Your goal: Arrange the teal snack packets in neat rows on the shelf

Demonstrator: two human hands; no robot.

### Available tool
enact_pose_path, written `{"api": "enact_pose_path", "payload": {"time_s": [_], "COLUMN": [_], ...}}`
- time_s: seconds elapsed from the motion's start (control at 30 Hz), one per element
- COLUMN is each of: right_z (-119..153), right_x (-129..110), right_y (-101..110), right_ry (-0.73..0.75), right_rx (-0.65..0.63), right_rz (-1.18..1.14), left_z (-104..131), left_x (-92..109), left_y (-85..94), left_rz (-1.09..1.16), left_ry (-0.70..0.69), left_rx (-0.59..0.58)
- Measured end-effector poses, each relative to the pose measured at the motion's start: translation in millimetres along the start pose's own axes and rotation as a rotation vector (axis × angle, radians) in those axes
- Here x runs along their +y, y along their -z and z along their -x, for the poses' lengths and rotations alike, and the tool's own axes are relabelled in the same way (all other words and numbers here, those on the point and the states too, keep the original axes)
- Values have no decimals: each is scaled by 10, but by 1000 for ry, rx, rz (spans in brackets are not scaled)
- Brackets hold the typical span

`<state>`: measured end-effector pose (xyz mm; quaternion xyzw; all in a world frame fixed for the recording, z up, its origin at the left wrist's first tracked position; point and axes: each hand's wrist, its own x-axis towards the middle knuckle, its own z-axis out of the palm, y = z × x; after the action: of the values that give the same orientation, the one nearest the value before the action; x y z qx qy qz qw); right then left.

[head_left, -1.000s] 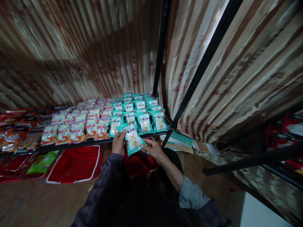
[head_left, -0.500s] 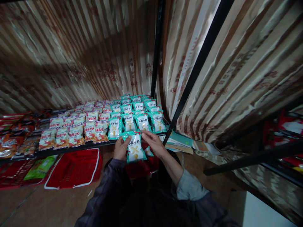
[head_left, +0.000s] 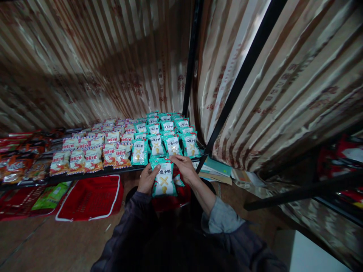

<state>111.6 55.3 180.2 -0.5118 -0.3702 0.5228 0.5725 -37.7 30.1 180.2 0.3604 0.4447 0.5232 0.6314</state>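
Here's the teal-and-white snack bag (head_left: 164, 179), label toward me, just in front of the black shelf (head_left: 104, 172), over a red basket (head_left: 163, 206) where another teal packet (head_left: 178, 180) shows. Farther left, a second red basket (head_left: 17, 202) has a green packet (head_left: 50, 197) in it. My left hand (head_left: 147, 179) grips the bag's left side, thumb across the front; my right hand (head_left: 183, 169) has its fingertips nearly together at the top right corner, pinching or merely touching, I can't tell.
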Motion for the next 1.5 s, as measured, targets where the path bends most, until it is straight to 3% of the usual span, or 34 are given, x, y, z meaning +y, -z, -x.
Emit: {"api": "enact_pose_path", "payload": {"time_s": [0.3,0.73,0.97,1.2,1.33,1.5], "right_z": [-84,-117,99,297,314,290], "right_x": [-122,-53,56,93,122,188], "right_y": [-29,-44,-10,20,28,48], "right_ry": [9,103,387,657,611,307], "right_rx": [52,35,-29,-80,-91,-103], "right_rz": [-30,93,276,479,462,261], "left_z": [147,191,95,43,30,6], "left_x": [-126,-165,-156,-77,-53,-59], "left_y": [146,92,131,62,34,42], "left_rz": [2,21,67,133,164,181], "left_ry": [70,72,22,-3,9,-7], "left_rx": [-139,-33,117,196,199,193]}}
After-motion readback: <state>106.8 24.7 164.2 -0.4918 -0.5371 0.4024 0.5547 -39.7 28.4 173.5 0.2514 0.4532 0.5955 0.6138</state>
